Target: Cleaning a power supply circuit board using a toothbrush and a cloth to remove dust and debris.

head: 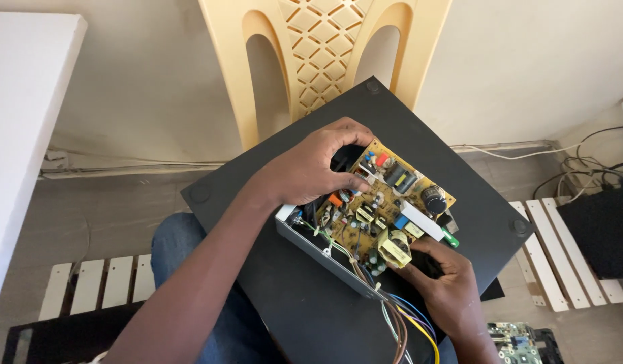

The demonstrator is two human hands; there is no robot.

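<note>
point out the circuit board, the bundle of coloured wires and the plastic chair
circuit board (385, 212), head view, on the tan middle of the board among its parts
coloured wires (409, 327), head view, on the bundle below the metal case
plastic chair (323, 47), head view, on the lattice of its back

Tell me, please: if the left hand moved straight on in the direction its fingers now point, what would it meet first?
The left hand points right, across the circuit board. It would probably first meet the small upright components there, then the black cylindrical capacitor; depth is unclear.
</note>
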